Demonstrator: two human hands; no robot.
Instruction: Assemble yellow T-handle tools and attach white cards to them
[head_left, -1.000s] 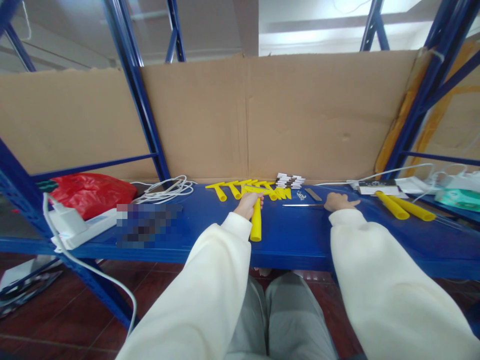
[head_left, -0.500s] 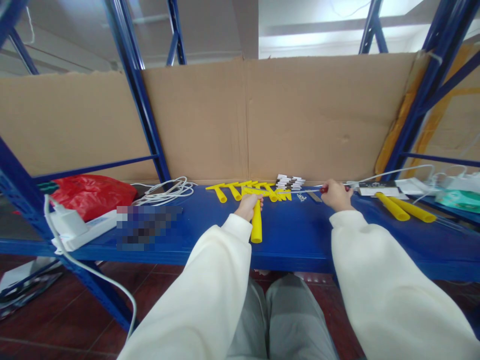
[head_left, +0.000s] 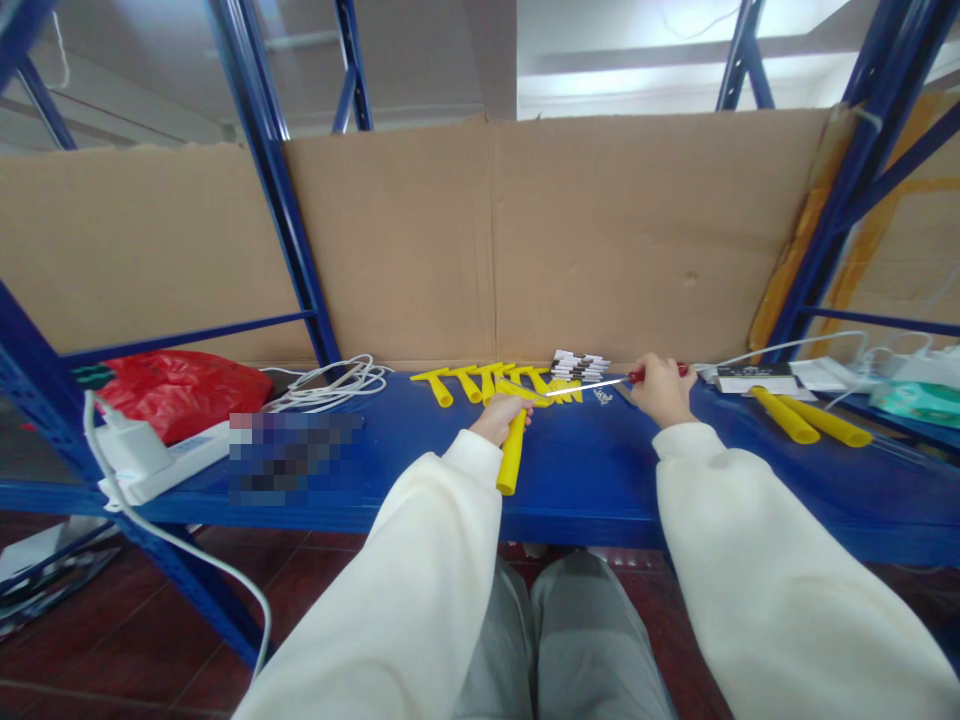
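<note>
My left hand [head_left: 497, 419] is closed round the head of a yellow T-shaped scraper handle [head_left: 511, 462], whose hollow grip points down towards the shelf's front edge. In my right hand [head_left: 664, 391] is a screwdriver [head_left: 589, 387] with a red handle and a long, thin metal shaft. The shaft reaches left, and its tip is at the yellow head by my left fingers; exact contact is too small to tell. Behind my left hand lie several similar yellow T-shaped handles [head_left: 440, 389] and small yellow pieces [head_left: 568, 393]. Small silvery screws [head_left: 602, 397] lie loose between my hands.
Black-and-white small packs [head_left: 579, 364] are stacked against the cardboard panel [head_left: 637, 240]. Two yellow tubes [head_left: 825, 420] with metal rods lie at right. At left are a white cable coil [head_left: 341, 383], a red plastic bag [head_left: 187, 388] and a power strip [head_left: 176, 468]. Blue posts frame the shelf.
My right hand has moved slightly left and up, tilting the screwdriver so its shaft slopes down to the left. The yellow handle in my left hand has tilted and come slightly nearer.
</note>
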